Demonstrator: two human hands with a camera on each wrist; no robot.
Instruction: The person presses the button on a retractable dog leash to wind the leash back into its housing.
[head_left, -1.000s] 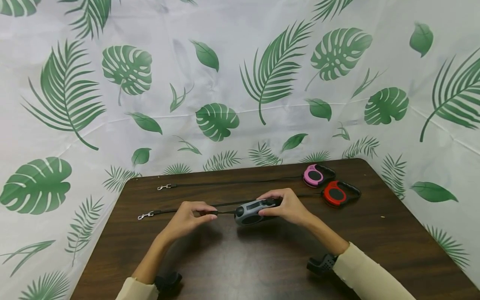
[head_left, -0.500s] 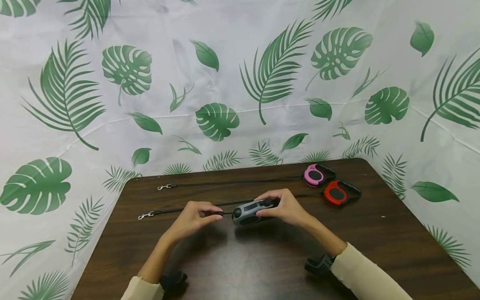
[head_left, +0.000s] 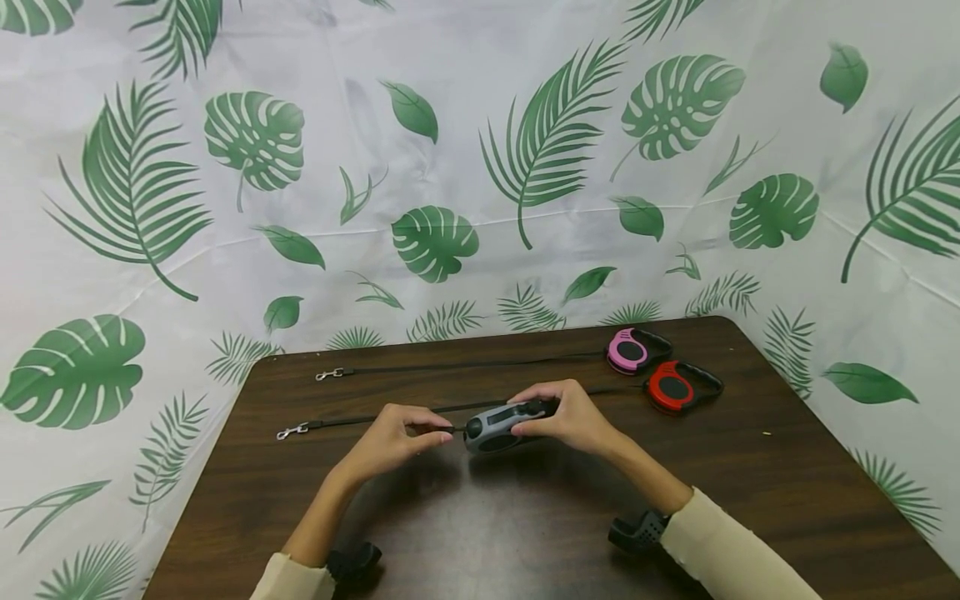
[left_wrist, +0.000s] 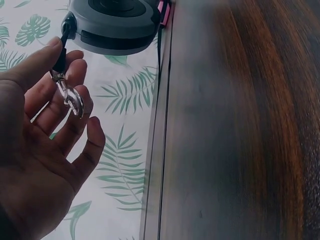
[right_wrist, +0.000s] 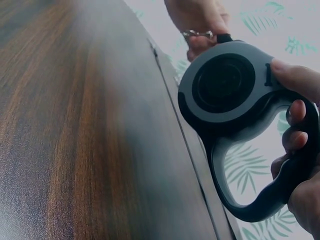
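as left fingers pinch strap, metal clasp gleams

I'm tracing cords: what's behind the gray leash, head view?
The red leash's black cord passes behind the gray leash and right hand, which hide its middle stretch.

the left hand pinches, the right hand grips, both forearms angling inward.

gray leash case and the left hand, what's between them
Just a short stretch of black strap: in the left wrist view it runs from the pinching left hand up to the gray leash case.
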